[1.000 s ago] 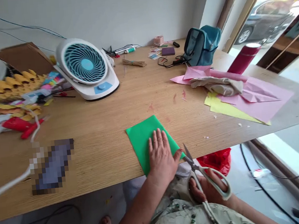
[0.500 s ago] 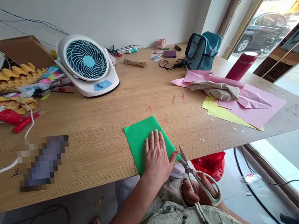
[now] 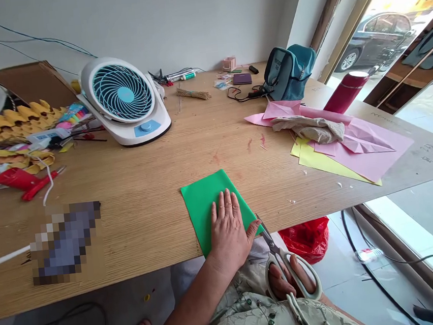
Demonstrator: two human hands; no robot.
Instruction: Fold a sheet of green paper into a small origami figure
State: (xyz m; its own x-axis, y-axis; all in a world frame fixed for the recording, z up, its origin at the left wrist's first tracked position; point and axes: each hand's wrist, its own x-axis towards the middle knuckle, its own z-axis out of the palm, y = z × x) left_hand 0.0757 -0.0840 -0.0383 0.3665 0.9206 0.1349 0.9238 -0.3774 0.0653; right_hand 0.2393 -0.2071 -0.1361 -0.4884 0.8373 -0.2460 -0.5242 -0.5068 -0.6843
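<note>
A sheet of green paper (image 3: 200, 205) lies at the front edge of the wooden table, its near part reaching past the edge. My left hand (image 3: 229, 230) rests flat on it, fingers stretched forward and thumb out toward the right corner. Below the table edge, my right hand (image 3: 283, 279) has its fingers through the white handles of a pair of scissors (image 3: 274, 249). The blades point up and away, their tips at the paper's right corner beside my left thumb. Part of my right hand is hidden behind the handles.
A white fan (image 3: 126, 99) stands at the back left, near a red glue gun (image 3: 23, 181). Pink paper (image 3: 369, 160), yellow paper (image 3: 327, 164) and a beige cloth (image 3: 313, 128) lie right, near a red flask (image 3: 346, 91) and teal bag (image 3: 290, 73). Below hangs a red plastic bag (image 3: 306, 238).
The scissor blades have come closer together at the paper's right corner. My left hand stays flat on the green paper. The whole view has shifted slightly.
</note>
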